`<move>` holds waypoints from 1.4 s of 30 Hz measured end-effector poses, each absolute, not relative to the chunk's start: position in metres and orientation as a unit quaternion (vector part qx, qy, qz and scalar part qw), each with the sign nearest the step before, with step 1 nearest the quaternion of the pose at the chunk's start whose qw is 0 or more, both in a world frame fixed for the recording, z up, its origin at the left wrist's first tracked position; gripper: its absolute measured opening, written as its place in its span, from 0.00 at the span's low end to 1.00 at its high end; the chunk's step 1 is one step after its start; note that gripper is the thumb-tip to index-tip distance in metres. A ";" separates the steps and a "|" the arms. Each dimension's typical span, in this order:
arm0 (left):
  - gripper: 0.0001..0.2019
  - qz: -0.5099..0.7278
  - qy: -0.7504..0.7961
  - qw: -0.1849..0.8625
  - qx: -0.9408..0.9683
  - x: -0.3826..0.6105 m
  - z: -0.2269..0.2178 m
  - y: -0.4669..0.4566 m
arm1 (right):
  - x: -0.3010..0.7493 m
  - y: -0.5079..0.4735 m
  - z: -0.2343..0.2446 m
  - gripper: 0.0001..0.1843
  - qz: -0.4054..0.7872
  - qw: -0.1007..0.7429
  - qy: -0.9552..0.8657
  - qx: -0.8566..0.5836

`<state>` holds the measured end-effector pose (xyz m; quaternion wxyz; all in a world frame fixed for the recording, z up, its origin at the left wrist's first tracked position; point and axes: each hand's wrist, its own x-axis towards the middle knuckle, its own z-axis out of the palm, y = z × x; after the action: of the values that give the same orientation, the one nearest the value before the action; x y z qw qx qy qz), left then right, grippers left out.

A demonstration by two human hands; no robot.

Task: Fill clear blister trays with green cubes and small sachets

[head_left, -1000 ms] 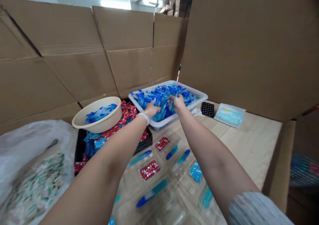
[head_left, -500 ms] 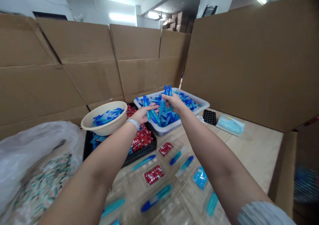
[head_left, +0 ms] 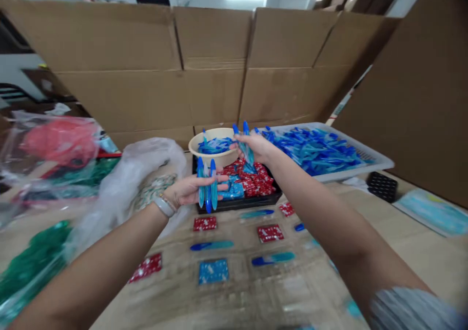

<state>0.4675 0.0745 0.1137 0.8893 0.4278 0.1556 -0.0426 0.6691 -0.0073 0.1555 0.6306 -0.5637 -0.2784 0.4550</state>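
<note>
My left hand (head_left: 190, 189) grips a few blue pen-shaped tubes (head_left: 206, 187) held upright above the table. My right hand (head_left: 256, 145) holds two more blue tubes (head_left: 244, 142) just over the black tray (head_left: 237, 204) of red and blue sachets. Further back right, a white basket (head_left: 369, 166) is heaped with the same blue tubes. A cream bowl (head_left: 212, 149) with blue tubes sits behind the black tray. Clear blister trays (head_left: 234, 262) with blue tubes and red and blue sachets lie on the table below my arms.
Tall cardboard walls (head_left: 219, 67) enclose the back and right. Clear plastic bags (head_left: 120, 184) of green, red and patterned packets pile up at the left. A small black perforated block (head_left: 382, 186) and a light blue packet (head_left: 431, 213) lie at the right on the table.
Both hands lifted out of the white basket with blue tubes and swung left and nearer. The view has turned left, showing the bags at the left.
</note>
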 end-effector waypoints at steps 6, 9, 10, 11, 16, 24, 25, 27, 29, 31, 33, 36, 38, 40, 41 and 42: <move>0.17 -0.072 0.230 0.846 0.475 0.378 0.099 0.055 | 0.569 -0.086 0.105 0.06 0.594 0.539 -0.235 -0.550; 0.15 -0.074 0.268 0.817 0.505 0.338 0.084 0.029 | 0.531 -0.134 0.083 0.10 0.582 0.521 -0.240 -0.576; 0.14 -0.067 0.285 0.806 0.515 0.324 0.079 0.019 | 0.520 -0.152 0.076 0.10 0.567 0.516 -0.245 -0.593; 0.13 -0.059 0.302 0.793 0.525 0.309 0.075 0.008 | 0.510 -0.171 0.069 0.09 0.548 0.510 -0.252 -0.614; 0.12 -0.085 0.339 0.704 0.619 0.246 0.060 -0.049 | 0.458 -0.264 0.046 0.05 0.419 0.403 -0.375 -0.722; 0.11 -0.049 0.326 0.562 0.759 0.221 0.050 -0.080 | 0.384 -0.305 0.007 0.18 0.177 0.136 -0.655 -0.722; 0.11 -0.034 0.323 0.553 0.768 0.222 0.049 -0.078 | 0.380 -0.301 0.002 0.18 0.151 0.117 -0.670 -0.717; 0.11 0.000 0.309 0.537 0.785 0.229 0.045 -0.074 | 0.376 -0.295 -0.004 0.16 0.113 0.104 -0.700 -0.698; 0.11 0.042 0.276 0.537 0.796 0.241 0.041 -0.072 | 0.375 -0.292 -0.007 0.15 0.085 0.106 -0.721 -0.680; 0.11 0.080 0.239 0.554 0.793 0.259 0.034 -0.073 | 0.375 -0.291 -0.007 0.15 0.069 0.103 -0.731 -0.671; 0.11 0.100 0.210 0.587 0.775 0.277 0.027 -0.076 | 0.377 -0.293 -0.004 0.15 0.064 0.096 -0.734 -0.669; 0.13 0.098 0.173 0.618 0.761 0.295 0.015 -0.082 | 0.379 -0.293 0.003 0.13 0.048 0.105 -0.727 -0.677; 0.13 0.082 0.144 0.584 0.795 0.300 0.008 -0.085 | 0.382 -0.291 0.008 0.12 0.031 0.131 -0.705 -0.696; 0.11 0.067 0.124 0.521 0.842 0.301 0.002 -0.087 | 0.386 -0.287 0.011 0.13 0.030 0.160 -0.681 -0.714; 0.10 0.062 0.119 0.495 0.859 0.300 0.000 -0.086 | 0.389 -0.284 0.012 0.13 0.037 0.170 -0.674 -0.718; 0.10 0.061 0.115 0.476 0.870 0.298 -0.001 -0.085 | 0.392 -0.281 0.013 0.14 0.047 0.177 -0.669 -0.721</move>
<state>0.2980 -0.0846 -0.0006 0.4757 0.8699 0.1154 0.0609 0.3919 -0.2810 0.0131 0.1766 -0.7208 -0.6686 0.0467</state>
